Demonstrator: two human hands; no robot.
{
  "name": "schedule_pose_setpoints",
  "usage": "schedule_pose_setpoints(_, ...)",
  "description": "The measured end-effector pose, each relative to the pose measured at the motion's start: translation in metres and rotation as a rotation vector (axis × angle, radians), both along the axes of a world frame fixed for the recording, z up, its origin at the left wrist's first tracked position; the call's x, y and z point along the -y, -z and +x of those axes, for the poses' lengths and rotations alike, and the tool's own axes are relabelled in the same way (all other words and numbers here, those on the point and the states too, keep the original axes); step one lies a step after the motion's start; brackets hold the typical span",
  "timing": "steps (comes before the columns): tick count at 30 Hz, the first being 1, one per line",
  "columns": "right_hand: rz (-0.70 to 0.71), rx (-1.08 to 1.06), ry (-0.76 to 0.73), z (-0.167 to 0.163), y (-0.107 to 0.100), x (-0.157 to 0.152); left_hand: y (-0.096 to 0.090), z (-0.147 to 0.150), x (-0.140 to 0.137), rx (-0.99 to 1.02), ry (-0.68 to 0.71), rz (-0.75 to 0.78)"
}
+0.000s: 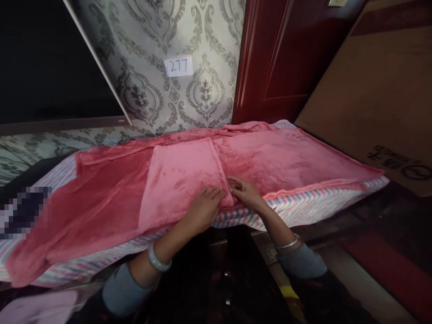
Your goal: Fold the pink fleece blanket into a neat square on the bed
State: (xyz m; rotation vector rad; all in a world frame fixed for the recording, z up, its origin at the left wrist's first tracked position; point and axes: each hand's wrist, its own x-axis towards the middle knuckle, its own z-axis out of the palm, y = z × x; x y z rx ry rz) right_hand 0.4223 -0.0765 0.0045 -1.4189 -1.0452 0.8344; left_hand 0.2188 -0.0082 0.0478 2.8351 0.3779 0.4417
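Note:
A pink plush blanket is spread over a long surface, with a lighter square section folded over in the middle. My left hand lies flat on that section near its front right corner, fingers stretched out together. At the section's right edge, my right hand has its fingers bent and its thumb drawn close to them, pinching the blanket there. Left of the fold, a darker stretch of the blanket lies loosely and hangs over the front edge.
Below the blanket shows a striped cloth. Behind stands a patterned wall with a paper marked 277. A dark screen is at left, a red door behind right, a large cardboard box at right. Something pink sits front left.

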Motion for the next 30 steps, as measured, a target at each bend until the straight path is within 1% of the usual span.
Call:
schedule_pose_setpoints(3,0.017,-0.011,-0.017,0.001,0.003,-0.002,0.0,0.01,-0.006,0.255,-0.13,-0.071)
schedule_pose_setpoints(5,0.045,-0.037,-0.025,0.001,0.003,-0.003,0.0,0.015,-0.005,0.378,-0.207,-0.02)
schedule_pose_setpoints(6,0.06,-0.05,-0.02,0.0,0.004,-0.003,0.001,0.018,-0.002,0.368,-0.218,0.036)
schedule_pose_setpoints(7,0.069,-0.061,-0.011,0.0,0.004,-0.003,0.005,0.02,0.002,0.304,-0.212,0.099)
schedule_pose_setpoints(10,0.062,-0.075,0.021,0.0,0.008,-0.003,0.021,0.024,0.015,0.005,-0.171,0.227)
schedule_pose_setpoints(11,0.052,-0.07,0.025,0.001,0.009,-0.002,0.027,0.024,0.019,-0.05,-0.169,0.246)
schedule_pose_setpoints(12,0.043,-0.059,0.025,0.001,0.01,-0.002,0.032,0.023,0.023,-0.072,-0.168,0.258)
schedule_pose_setpoints(14,0.019,-0.008,0.028,0.002,0.01,0.0,0.036,0.018,0.028,-0.053,-0.151,0.256)
schedule_pose_setpoints(16,0.0,0.122,0.077,0.001,0.006,0.001,0.032,0.01,0.031,-0.008,-0.107,0.226)
schedule_pose_setpoints(17,0.013,0.228,0.122,-0.001,0.001,0.002,0.027,0.006,0.03,0.019,-0.087,0.207)
schedule_pose_setpoints(19,0.091,0.483,0.215,-0.009,-0.012,0.002,0.014,-0.006,0.026,0.079,-0.071,0.182)
schedule_pose_setpoints(21,0.183,0.7,0.239,-0.02,-0.027,-0.001,-0.001,-0.022,0.014,0.13,-0.131,0.191)
schedule_pose_setpoints(23,0.208,0.847,0.181,-0.034,-0.039,-0.008,-0.014,-0.041,-0.004,0.151,-0.26,0.221)
schedule_pose_setpoints(25,0.152,0.97,0.095,-0.046,-0.044,-0.017,-0.02,-0.061,-0.024,0.121,-0.406,0.245)
schedule_pose_setpoints(26,0.095,1.025,0.052,-0.051,-0.044,-0.021,-0.019,-0.07,-0.033,0.086,-0.468,0.25)
schedule_pose_setpoints(28,-0.067,1.096,-0.039,-0.054,-0.037,-0.028,-0.011,-0.084,-0.046,-0.017,-0.56,0.242)
schedule_pose_setpoints(30,-0.218,1.113,-0.111,-0.053,-0.027,-0.031,0.003,-0.094,-0.051,-0.117,-0.609,0.221)
